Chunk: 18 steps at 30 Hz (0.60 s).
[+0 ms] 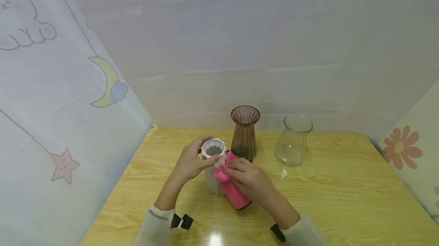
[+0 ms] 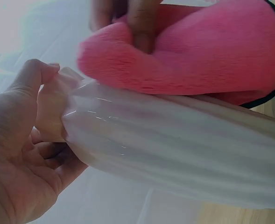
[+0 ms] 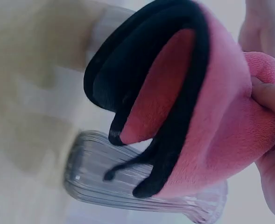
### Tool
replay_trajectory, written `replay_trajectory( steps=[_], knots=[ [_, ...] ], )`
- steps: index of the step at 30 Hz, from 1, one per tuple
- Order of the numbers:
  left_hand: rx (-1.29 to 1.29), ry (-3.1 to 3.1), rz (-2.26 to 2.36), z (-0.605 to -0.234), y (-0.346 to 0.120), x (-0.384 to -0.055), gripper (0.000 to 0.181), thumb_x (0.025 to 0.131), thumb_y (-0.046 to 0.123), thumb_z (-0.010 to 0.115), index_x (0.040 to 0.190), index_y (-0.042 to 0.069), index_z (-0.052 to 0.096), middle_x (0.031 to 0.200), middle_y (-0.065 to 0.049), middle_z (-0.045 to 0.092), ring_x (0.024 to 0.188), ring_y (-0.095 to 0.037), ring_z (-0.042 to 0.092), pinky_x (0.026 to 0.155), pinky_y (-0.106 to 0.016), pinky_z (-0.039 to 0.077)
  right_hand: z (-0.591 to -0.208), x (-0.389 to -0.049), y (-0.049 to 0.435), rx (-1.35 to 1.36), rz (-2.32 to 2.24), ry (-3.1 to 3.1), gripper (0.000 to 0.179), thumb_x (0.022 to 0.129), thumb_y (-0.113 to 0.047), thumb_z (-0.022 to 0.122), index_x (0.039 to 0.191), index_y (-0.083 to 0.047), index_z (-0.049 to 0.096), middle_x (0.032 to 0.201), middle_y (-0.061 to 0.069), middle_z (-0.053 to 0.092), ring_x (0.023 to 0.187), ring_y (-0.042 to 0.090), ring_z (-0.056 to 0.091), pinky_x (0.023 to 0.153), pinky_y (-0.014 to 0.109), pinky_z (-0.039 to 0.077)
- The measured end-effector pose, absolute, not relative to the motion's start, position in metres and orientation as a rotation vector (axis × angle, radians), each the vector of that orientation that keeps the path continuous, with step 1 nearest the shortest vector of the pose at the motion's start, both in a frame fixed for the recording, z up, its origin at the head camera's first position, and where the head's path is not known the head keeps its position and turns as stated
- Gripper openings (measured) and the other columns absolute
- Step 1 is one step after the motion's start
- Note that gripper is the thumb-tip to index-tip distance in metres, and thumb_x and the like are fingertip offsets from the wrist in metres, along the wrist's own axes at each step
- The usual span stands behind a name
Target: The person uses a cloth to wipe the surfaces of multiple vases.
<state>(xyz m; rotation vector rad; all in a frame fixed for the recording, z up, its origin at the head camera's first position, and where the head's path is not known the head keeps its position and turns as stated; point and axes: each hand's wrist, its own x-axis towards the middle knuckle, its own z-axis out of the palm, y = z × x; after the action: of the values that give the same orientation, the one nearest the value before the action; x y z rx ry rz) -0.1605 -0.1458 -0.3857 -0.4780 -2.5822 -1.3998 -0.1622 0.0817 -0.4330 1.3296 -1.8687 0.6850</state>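
A white ribbed vase [image 1: 213,177] stands upright on the table, its scalloped rim facing up. My left hand [image 1: 193,158] grips it around the neck, thumb on the near side and fingers behind. In the left wrist view the glossy fluted body of the vase [image 2: 165,144] shows below that hand [image 2: 25,144]. My right hand [image 1: 252,179] pinches a pink cloth [image 1: 234,192] with dark edging against the upper side of the vase. The right wrist view shows the cloth [image 3: 221,116] hanging in folds from the fingers, its dark border curling open.
Just behind the cloth stands a brownish-purple ribbed glass vase [image 1: 244,135]. A clear glass vase [image 1: 291,147] is farther right. All are on a yellow wood-grain table [image 1: 343,192], with a pale printed backdrop [image 1: 212,48] rising behind it.
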Motion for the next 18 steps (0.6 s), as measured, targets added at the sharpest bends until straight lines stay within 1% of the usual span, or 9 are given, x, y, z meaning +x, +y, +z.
replay_trajectory(
  steps=[3,6,9,13,18],
  knots=[
    [-0.517,-2.580,-1.389,-0.386,-0.147,-0.163,0.062,0.086,0.022,0.081,0.141,0.006,0.056,0.121,-0.006,0.066,0.108,-0.022,0.063,0.098,-0.048,0.054,-0.441,-0.160,0.081,1.334,0.653,-1.914,0.019,0.078,-0.003,0.083,0.096,-0.009,0.079,0.094,0.002,0.073,0.087,0.017,0.067,0.080,0.024,0.059],
    [-0.577,-2.587,-1.391,-0.386,-0.151,-0.166,0.062,0.087,0.021,0.081,0.141,0.005,0.055,0.120,-0.007,0.067,0.104,-0.021,0.064,0.094,-0.045,0.055,-0.448,-0.158,0.080,1.330,0.649,-1.980,0.019,0.078,-0.004,0.083,0.095,-0.011,0.079,0.093,0.000,0.072,0.085,0.015,0.065,0.076,0.021,0.058],
    [-0.645,-2.599,-1.426,-0.387,-0.156,-0.171,0.061,0.088,0.021,0.080,0.142,0.006,0.054,0.121,-0.008,0.066,0.100,-0.020,0.064,0.089,-0.041,0.055,-0.452,-0.156,0.079,1.340,0.641,-2.038,0.020,0.077,-0.004,0.085,0.094,-0.012,0.079,0.090,-0.002,0.072,0.084,0.014,0.064,0.074,0.021,0.057],
    [-0.744,-2.603,-1.509,-0.388,-0.162,-0.177,0.059,0.090,0.019,0.077,0.143,0.009,0.054,0.124,-0.008,0.065,0.101,-0.021,0.063,0.091,-0.041,0.054,-0.456,-0.157,0.078,1.390,0.614,-2.140,0.016,0.078,-0.006,0.085,0.090,-0.014,0.079,0.086,-0.005,0.069,0.080,0.012,0.063,0.072,0.021,0.054],
    [-0.893,-2.562,-1.599,-0.389,-0.166,-0.187,0.060,0.091,0.018,0.075,0.146,0.008,0.052,0.130,-0.009,0.064,0.110,-0.024,0.062,0.095,-0.046,0.052,-0.458,-0.158,0.079,1.451,0.560,-2.321,0.010,0.081,-0.009,0.083,0.088,-0.015,0.078,0.085,-0.006,0.067,0.076,0.009,0.061,0.067,0.019,0.051]
  ],
)
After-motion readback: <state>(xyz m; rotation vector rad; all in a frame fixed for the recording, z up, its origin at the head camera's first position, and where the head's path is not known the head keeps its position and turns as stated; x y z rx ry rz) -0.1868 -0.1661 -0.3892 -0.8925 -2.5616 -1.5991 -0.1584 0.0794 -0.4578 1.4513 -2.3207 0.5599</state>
